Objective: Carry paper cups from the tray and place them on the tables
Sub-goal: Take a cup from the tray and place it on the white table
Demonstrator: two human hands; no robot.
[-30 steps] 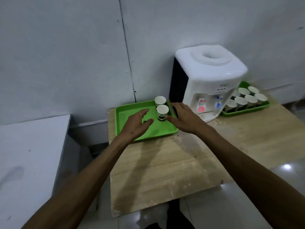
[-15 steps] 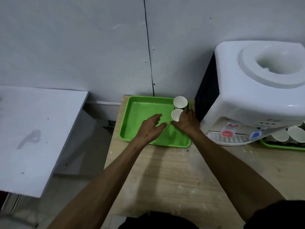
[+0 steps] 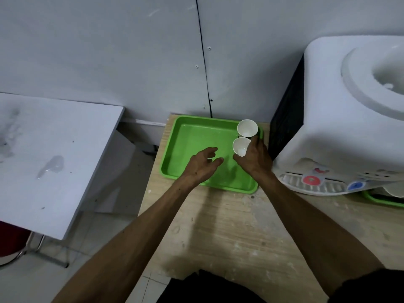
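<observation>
A bright green rectangular plastic tray (image 3: 196,138) lies on a pale wooden surface (image 3: 229,232), pushed up near the grey panelled wall (image 3: 109,51). Two white paper cups stand upright in the tray's far right corner, one just behind the other and close enough that I cannot tell whether they touch. The farther white paper cup (image 3: 247,127) sits by the tray's back rim; the nearer white paper cup (image 3: 240,145) stands just in front of it, its open mouth facing up.

The right hand (image 3: 254,159) is wrapped round the nearer cup from the right side, thumb at the near side and fingers (image 3: 255,142) reaching up its far side, so its grip is closed on that cup, which stands low in the tray; whether its base is lifted I cannot tell. The left hand (image 3: 202,164) hovers over the bare middle of the tray, fingers loosely spread and slightly curled, its grip apart and holding nothing, just beside the right hand.

To the right, a white plastic tabletop water dispenser (image 3: 341,119) with red and blue tap markings stands on the same surface, close beside the tray. Past it, at the right edge, the corner of a second green tray (image 3: 380,201) shows. On the left, apart from the wooden surface, stands a white rectangular surface (image 3: 54,160) with a small wet patch (image 3: 52,166) on it.
</observation>
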